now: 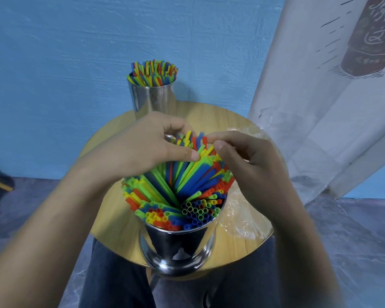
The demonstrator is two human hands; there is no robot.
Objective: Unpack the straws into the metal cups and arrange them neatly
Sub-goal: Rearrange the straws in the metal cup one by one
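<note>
The straws point(187, 174) stand in the near cup point(178, 245) at 6 o'clock on the worktop point(213, 115), long axes leaning toward 12, tips pinched by the left hand point(147, 147) and right hand point(249, 165), both equally near.

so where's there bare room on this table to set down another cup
Bare wood shows left of the near cup, out to the left edge of the table, and a smaller patch right of the far cup. The right side lies under clear plastic wrap. The middle is crowded: left hand and right hand pinch the straws there.
</note>
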